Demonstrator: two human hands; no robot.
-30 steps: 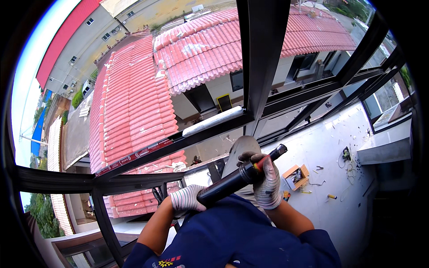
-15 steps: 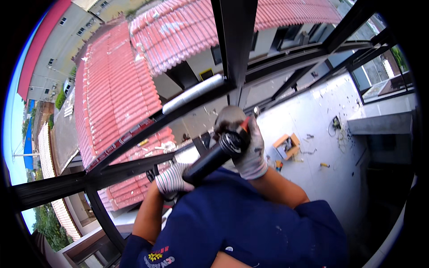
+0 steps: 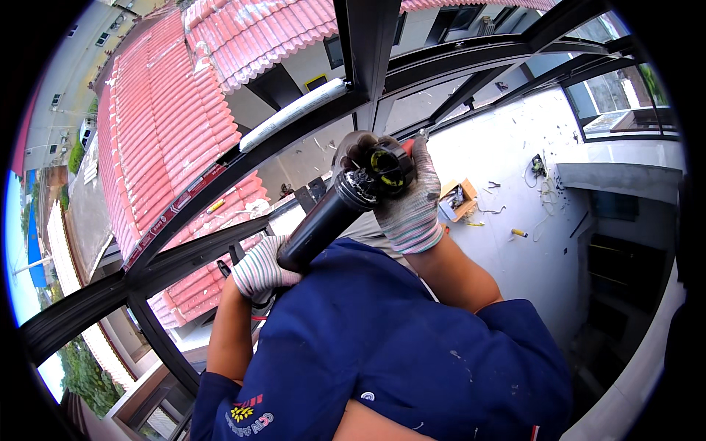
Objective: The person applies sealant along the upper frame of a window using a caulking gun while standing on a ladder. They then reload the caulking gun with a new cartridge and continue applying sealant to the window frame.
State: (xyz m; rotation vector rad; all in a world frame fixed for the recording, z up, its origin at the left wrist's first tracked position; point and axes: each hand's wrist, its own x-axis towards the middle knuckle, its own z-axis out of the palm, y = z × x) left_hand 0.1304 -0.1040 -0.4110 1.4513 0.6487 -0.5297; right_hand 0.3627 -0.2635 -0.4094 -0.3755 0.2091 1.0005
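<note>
My left hand [image 3: 261, 270], in a white striped glove, is closed around the rear end of a black sealant gun [image 3: 316, 229]. Its barrel points up and away from my chest, with the threaded front end [image 3: 359, 188] open and bare. In a soiled glove, my right hand [image 3: 412, 202] grips a black ring cap [image 3: 390, 168] with yellowish smears inside, right beside the barrel's mouth. Something orange-red shows between its thumb and fingers, mostly hidden. The gun's handle is largely covered by my left hand.
A silver sausage-shaped pack [image 3: 294, 114] lies along the dark window frame [image 3: 368, 51]. Near it are a red strip [image 3: 176, 212] and a yellow tool [image 3: 215, 206]. On the pale floor [image 3: 500, 158] stand a cardboard box [image 3: 465, 200] and a yellow cylinder [image 3: 519, 233]. Red tiled roofs [image 3: 162, 103] lie outside.
The ring cap has come away from the barrel's front end and now sits in my right hand, tilted to show its inside. The view has shifted slightly.
</note>
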